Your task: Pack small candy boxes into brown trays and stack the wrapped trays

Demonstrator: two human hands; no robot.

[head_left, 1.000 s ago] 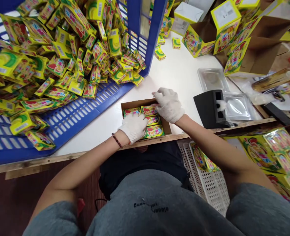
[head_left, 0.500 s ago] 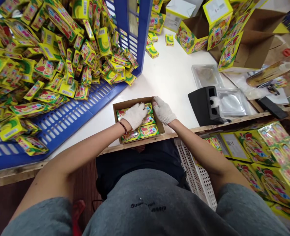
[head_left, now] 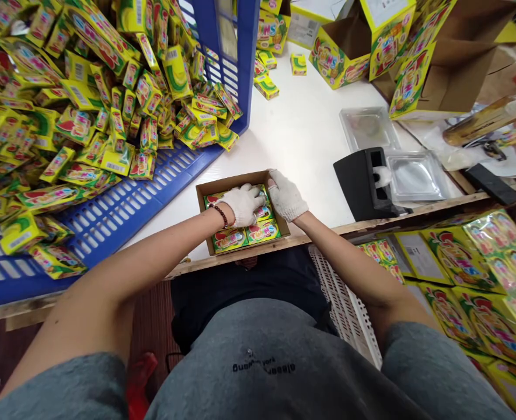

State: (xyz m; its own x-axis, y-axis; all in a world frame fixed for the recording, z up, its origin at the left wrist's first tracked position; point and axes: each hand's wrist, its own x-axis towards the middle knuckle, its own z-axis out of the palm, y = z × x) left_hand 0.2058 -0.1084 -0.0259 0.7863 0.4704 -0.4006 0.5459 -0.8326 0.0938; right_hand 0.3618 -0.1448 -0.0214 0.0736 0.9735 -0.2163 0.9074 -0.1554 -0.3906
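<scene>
An open cardboard box [head_left: 229,182] lies at the front edge of the white table. Inside it, small yellow-green candy packs [head_left: 263,232] are laid flat in rows, printed with fruit and pink-blue lettering. My left hand [head_left: 241,206], in a white knit glove with the fingertips bare, rests palm down on the packs, fingers stretched out; it covers some of them. At the box's right wall, my gloved right hand [head_left: 288,197] grips the edge near the far corner, its thumb by the rim.
A blue plastic crate [head_left: 153,201] heaped with loose candy packs [head_left: 122,125] stands left. Printed cartons [head_left: 341,55] are at the back right. A black tape dispenser [head_left: 363,184] and clear plastic trays [head_left: 415,175] lie right. More packed cartons [head_left: 463,262] sit below the table edge.
The view has shifted slightly. My left hand has slid a little to the right over the packs in the box; my right hand stays on the box's wall.
</scene>
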